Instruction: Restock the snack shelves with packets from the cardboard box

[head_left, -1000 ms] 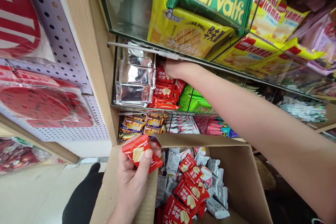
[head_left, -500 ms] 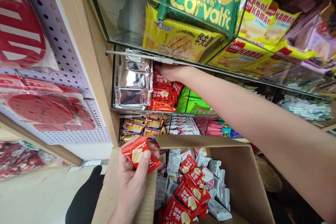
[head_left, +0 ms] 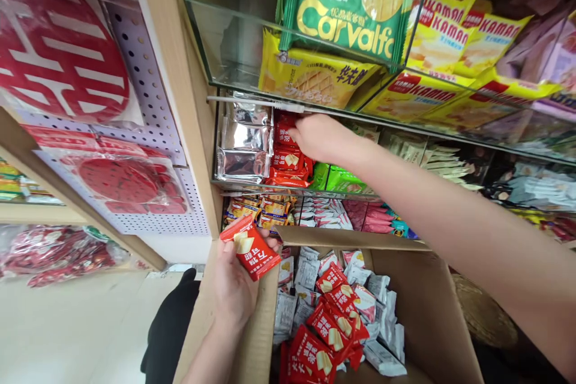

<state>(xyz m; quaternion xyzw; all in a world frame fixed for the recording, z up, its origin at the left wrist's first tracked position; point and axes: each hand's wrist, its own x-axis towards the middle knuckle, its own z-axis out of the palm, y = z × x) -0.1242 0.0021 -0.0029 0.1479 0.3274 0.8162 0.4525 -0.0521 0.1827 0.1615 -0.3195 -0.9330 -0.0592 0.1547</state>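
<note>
My left hand (head_left: pixel 236 288) holds a red snack packet (head_left: pixel 252 252) with pale wafers printed on it, above the carton's left flap. My right hand (head_left: pixel 321 138) is in a shelf compartment, its fingertips at the red packets (head_left: pixel 288 159) stacked there; most of its fingers are hidden, so its grip is unclear. Left of that stack, silver packets (head_left: pixel 245 135) lie piled, and green packets (head_left: pixel 344 180) sit to its right. Below my hands, an open cardboard box (head_left: pixel 425 312) contains more red packets (head_left: pixel 330 324) and many white-grey ones (head_left: pixel 382 354).
Just over my right hand runs a glass shelf edge with a white rod (head_left: pixel 252 101). Large wafer packs (head_left: pixel 344 21) stand above it. A wooden post (head_left: pixel 180 72) and a pegboard (head_left: pixel 166 132) with bagged red decorations (head_left: pixel 85 54) are at left.
The view has swung a little to the left. My right hand has drawn back slightly from the red stack, showing more of itself. The packet in my left hand has turned, revealing more of its front.
</note>
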